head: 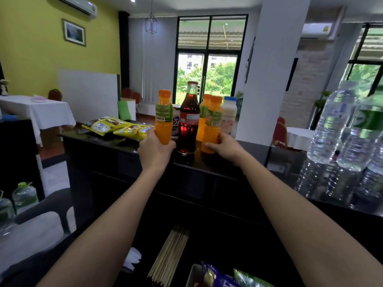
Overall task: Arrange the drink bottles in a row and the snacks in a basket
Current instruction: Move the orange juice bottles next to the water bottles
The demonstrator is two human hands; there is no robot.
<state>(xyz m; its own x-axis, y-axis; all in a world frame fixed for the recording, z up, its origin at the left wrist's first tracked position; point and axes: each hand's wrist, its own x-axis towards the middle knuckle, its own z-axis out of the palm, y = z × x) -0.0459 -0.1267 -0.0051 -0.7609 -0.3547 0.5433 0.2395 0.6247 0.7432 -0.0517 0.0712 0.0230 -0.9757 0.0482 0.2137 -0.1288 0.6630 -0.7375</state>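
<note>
My left hand [154, 149] grips an orange juice bottle [163, 114] by its lower part, lifted slightly over the black counter [244, 148]. My right hand [226, 146] grips a second orange juice bottle [213, 121] near its base. Between them stands a dark cola bottle [188, 123] with a red label. Behind the right bottle are a third orange bottle [204, 108] and a white milk bottle [229, 114]. Yellow snack packets [116, 126] lie on the counter to the left. A basket corner [192, 274] holding snack bags [219, 278] shows at the bottom edge.
Clear water bottles [335, 125] are stacked at the right. A bundle of wooden skewers [170, 257] lies low in front of me. A white packet [176, 123] stands behind the drinks. Large water jugs [23, 195] sit at lower left beside a grey chair [41, 210].
</note>
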